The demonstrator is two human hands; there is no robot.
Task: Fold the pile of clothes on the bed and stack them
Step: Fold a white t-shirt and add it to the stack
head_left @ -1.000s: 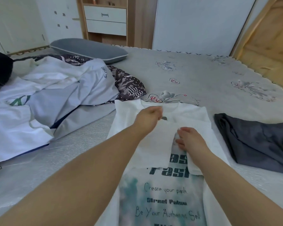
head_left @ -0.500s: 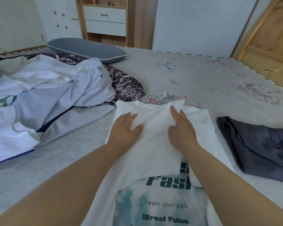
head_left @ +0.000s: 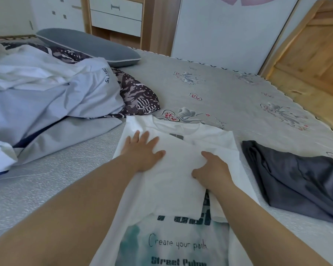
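A white T-shirt (head_left: 177, 189) with teal print and the words "Create your path" lies face up on the bed in front of me, its sleeves folded in over the chest. My left hand (head_left: 142, 150) lies flat on its left shoulder area with fingers spread. My right hand (head_left: 211, 169) presses on the folded-in cloth near the shirt's middle, fingers bent a little and partly hidden behind the hand. A dark grey garment (head_left: 296, 181) lies folded to the right of the shirt. The pile of unfolded clothes (head_left: 46, 96), pale blue and white, sits at the left.
A dark patterned cloth (head_left: 138, 96) pokes out from under the pile. A grey pillow (head_left: 88, 47) lies at the back left. The grey flowered bed cover (head_left: 229, 89) stretches behind the shirt. A wooden board (head_left: 311, 54) borders the bed at the right; drawers (head_left: 115, 16) stand behind.
Both hands have slid over the folded shirt top. The left moved outward to the left shoulder, the right pulled back toward me. The collar with its label now shows.
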